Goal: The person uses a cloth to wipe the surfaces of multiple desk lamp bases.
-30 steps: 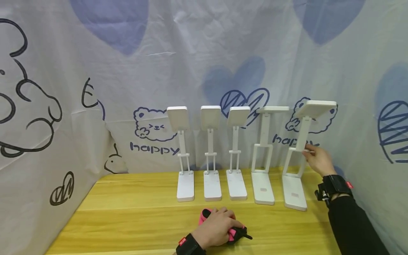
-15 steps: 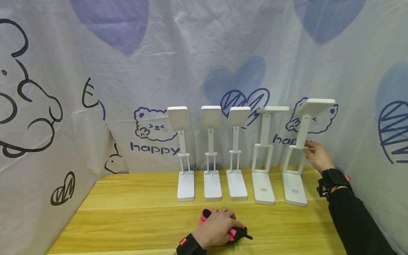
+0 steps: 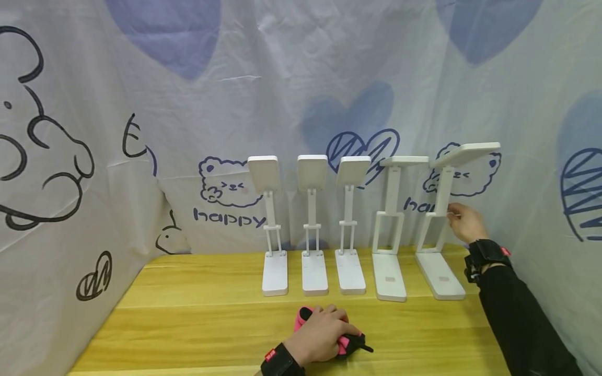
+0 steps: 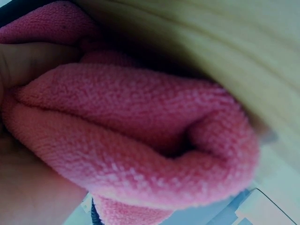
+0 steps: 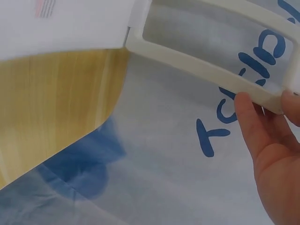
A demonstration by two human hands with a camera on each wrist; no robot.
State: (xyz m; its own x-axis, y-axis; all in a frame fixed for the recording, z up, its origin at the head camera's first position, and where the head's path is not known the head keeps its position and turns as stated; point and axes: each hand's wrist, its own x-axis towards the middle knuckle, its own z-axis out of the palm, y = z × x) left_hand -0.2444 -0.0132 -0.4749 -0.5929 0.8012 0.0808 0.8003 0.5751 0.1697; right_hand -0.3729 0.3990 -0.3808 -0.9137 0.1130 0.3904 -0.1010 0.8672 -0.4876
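Note:
My right hand [image 3: 467, 223] pinches the rightmost white folding phone stand [image 3: 442, 193] near the joint where its open frame meets the upper arm. Up close in the right wrist view, fingertips and thumb touch the end of that frame [image 5: 206, 69]. The stand is upright, its base on the table and angled to the right, its top plate tilted. Low in the middle, my left hand [image 3: 322, 334] grips a pink and black cloth [image 3: 345, 344] on the table. The left wrist view shows the cloth's folded, fuzzy pink fabric [image 4: 117, 140] between fingers and thumb.
Several more white phone stands, such as the far-left one [image 3: 275, 271] and the one beside the held stand [image 3: 389, 277], stand in a row along the back of the yellow wooden table [image 3: 197, 313]. A printed curtain [image 3: 263, 104] hangs close behind and along both sides.
The rightmost stand has turned, its base's front end swinging right and slightly back. Its top plate now shows more edge-on. My right hand moved slightly up with it; the left hand stayed put.

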